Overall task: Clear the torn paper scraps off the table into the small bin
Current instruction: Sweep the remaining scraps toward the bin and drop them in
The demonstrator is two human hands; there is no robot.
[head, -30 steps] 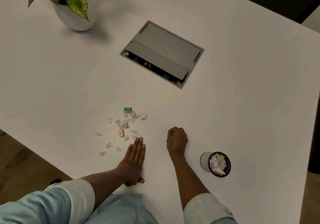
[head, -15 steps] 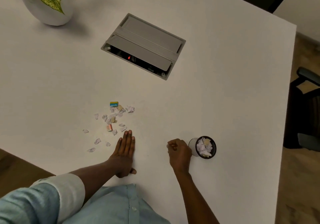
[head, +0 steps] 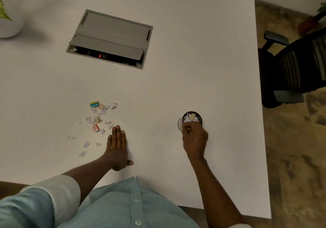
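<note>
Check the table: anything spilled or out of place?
Only the torn paper scraps, scattered loose on the table beside the left hand. The bin stands upright, no scraps visible around it.

I see left hand (head: 117, 148) flat on white table (head: 194, 60), palm down, fingers straight. Paper scraps (head: 98, 120) lie scattered at its 11 o'clock, nearest just beside fingertips. Right hand (head: 195, 139), fingers curled, sits at small bin (head: 199, 117) 6 o'clock rim; grip contents hidden. Bin holds scraps. Grey cable box (head: 112, 33) at 12 o'clock, plant pot (head: 8, 26) at 10, office chair (head: 296, 65) at 3.
</note>
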